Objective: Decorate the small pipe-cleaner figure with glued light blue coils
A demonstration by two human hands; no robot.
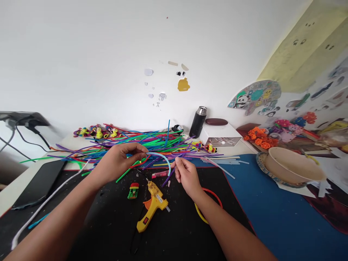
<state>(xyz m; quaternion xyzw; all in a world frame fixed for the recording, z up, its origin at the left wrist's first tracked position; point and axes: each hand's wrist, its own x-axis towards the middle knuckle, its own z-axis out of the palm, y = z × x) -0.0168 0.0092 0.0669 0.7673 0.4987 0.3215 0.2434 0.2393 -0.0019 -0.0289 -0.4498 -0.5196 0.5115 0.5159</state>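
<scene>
A curved light blue pipe cleaner (163, 157) arches between my two hands. One end is pinched between the thumb and fingers of my left hand (119, 161). My right hand (186, 175) is closed, its fingertips right beside the strip's drooping lower part; whether anything is between them cannot be made out. Below lies a yellow hot glue gun (154, 206) on a black mat (108, 224). A small green, red and yellow figure (133, 191) sits left of the gun, and a pinkish-red tube-shaped item (160, 174) lies above it.
Many coloured pipe cleaners (152, 143) heap along the wall. Behind them stand a black thermos (198, 122) and a white box (221, 133). A dark phone-like slab (39, 183) and white cable (51, 201) lie left. A red-yellow ring (217, 197) is partly under my right forearm; a bowl (295, 165) stands right.
</scene>
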